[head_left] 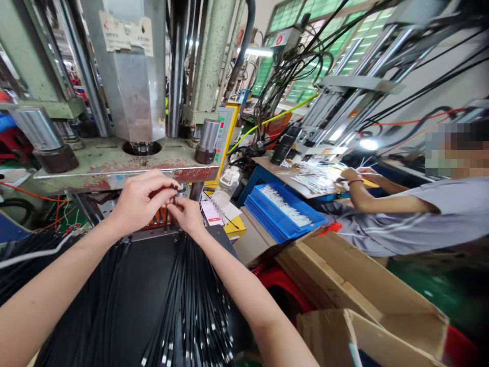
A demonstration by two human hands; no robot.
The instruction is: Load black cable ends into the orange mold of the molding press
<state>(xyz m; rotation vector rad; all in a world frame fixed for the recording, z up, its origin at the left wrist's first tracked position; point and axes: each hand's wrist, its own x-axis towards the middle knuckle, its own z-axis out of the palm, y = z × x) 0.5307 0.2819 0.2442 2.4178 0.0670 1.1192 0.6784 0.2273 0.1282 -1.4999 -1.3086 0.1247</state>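
Note:
In front of the press, my left hand (139, 199) is closed in a pinch, thumb against fingers. Just right of it and slightly lower, my right hand (188, 215) is pinched too. Between the fingertips shows a small dark piece, seemingly the end of a black cable; fingers hide most of it. Behind and below my hands is an orange-toned mold area (158, 219) at the press's base. A bundle of black cables (185, 295) with silvery ends fans toward me over the black work surface (139, 285). More black cables (82, 300) lie to the left.
The press plate (168, 165) and its steel posts stand over my hands. To the right are a phone (212, 213), a plastic jug (228, 181), a blue bin (282, 211) of white cables and open cardboard boxes (362, 290). A co-worker (412, 209) sits at another bench.

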